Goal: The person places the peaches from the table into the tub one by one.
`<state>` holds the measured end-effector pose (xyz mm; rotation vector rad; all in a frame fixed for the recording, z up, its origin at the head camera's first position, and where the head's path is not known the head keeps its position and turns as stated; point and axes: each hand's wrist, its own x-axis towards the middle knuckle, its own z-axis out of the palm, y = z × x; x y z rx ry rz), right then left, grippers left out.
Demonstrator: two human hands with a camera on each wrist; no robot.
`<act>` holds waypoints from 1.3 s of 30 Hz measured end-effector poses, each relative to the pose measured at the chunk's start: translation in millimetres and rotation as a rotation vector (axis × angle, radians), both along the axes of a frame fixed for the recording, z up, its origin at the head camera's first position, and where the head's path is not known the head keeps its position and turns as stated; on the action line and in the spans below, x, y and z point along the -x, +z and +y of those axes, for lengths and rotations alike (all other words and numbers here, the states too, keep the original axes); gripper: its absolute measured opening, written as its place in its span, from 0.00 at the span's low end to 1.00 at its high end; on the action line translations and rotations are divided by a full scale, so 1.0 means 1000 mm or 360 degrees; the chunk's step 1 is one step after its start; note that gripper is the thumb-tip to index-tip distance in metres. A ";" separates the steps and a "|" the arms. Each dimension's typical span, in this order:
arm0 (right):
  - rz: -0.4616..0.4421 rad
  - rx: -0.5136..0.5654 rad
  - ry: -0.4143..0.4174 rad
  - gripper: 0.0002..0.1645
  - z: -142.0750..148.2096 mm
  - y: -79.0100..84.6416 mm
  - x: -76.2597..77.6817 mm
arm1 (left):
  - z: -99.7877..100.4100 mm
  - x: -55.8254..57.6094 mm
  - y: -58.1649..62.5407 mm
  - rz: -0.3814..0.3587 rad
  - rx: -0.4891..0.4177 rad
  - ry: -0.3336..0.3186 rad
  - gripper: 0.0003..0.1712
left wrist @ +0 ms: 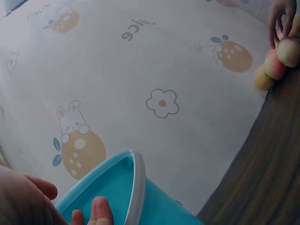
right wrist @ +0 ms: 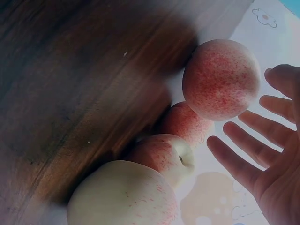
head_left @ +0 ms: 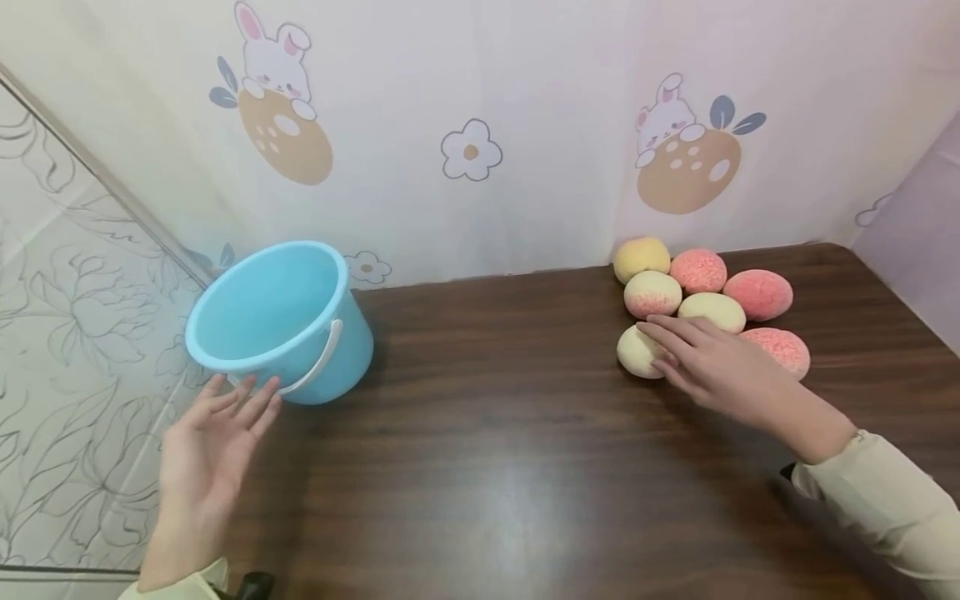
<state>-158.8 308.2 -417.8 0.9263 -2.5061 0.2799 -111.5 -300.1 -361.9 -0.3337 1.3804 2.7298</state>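
Note:
A light blue bucket point(head_left: 352, 354) with a white handle point(head_left: 324, 364) stands at the table's left. Just below its rim is my left hand point(head_left: 208, 454), palm up with fingers loosely extended; whether they touch the bucket I cannot tell. In the left wrist view, fingertips point(left wrist: 101, 211) show in front of the bucket. Several peaches, yellow, pale and pink, cluster at the right. My right hand point(head_left: 727, 371) reaches over the nearest pale peach point(head_left: 633, 352), fingers extended and partly covering it. The right wrist view shows that hand point(right wrist: 276, 159) spread beside a red-speckled peach point(right wrist: 220, 79), gripping nothing.
The dark wooden table point(head_left: 480, 433) backs onto a pale curtain point(head_left: 555, 167) printed with rabbits and flowers. A flower-patterned panel point(head_left: 82, 333) borders the left side. A pink peach point(head_left: 759, 294) and a yellow peach point(head_left: 642, 259) lie toward the back of the cluster.

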 end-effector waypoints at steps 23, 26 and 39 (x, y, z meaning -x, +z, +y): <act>-0.0091 -0.0042 -0.0034 0.37 -0.002 -0.005 0.003 | 0.015 0.017 0.015 0.0000 -0.0168 0.0541 0.53; -0.0104 -0.0046 -0.0034 0.37 -0.003 -0.005 0.003 | 0.017 0.017 0.015 -0.0022 -0.0138 0.0595 0.53; -0.0127 -0.0058 -0.0008 0.40 -0.005 -0.006 0.007 | 0.020 0.016 0.016 -0.0046 -0.0086 0.0597 0.49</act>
